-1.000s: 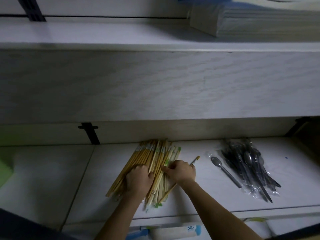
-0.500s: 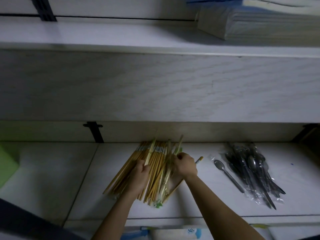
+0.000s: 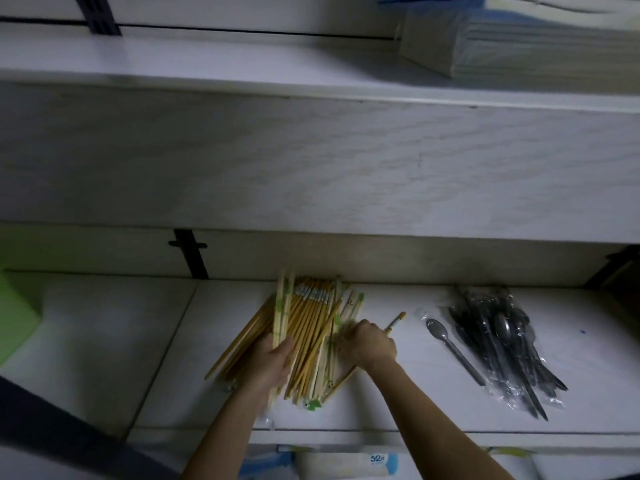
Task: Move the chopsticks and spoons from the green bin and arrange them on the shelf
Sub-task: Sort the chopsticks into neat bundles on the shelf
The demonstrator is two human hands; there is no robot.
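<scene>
A heap of wooden chopsticks (image 3: pixel 311 327) lies on the white shelf (image 3: pixel 415 403), some in pale wrappers with green ends. My left hand (image 3: pixel 272 358) grips a few wrapped chopsticks at the heap's left side and holds them nearly upright. My right hand (image 3: pixel 369 342) presses on the heap's right side, fingers curled over the sticks. One loose chopstick (image 3: pixel 396 320) pokes out past my right hand. A single plastic spoon (image 3: pixel 453 349) lies to the right. Beside it sits a pile of dark spoons (image 3: pixel 505 344) in clear wrap. A corner of the green bin (image 3: pixel 14 320) shows at the far left.
An upper shelf board (image 3: pixel 311 161) hangs low over the work area. A stack of folded paper goods (image 3: pixel 519 39) sits on top of it at the right. A black bracket (image 3: pixel 190 252) stands at the back wall. Packages with a blue label (image 3: pixel 346 460) lie below the shelf edge.
My left hand has lifted a few wrapped chopsticks and swung them toward the heap's left side. My right hand has slid down and spread over the right side. The heap looks straighter.
</scene>
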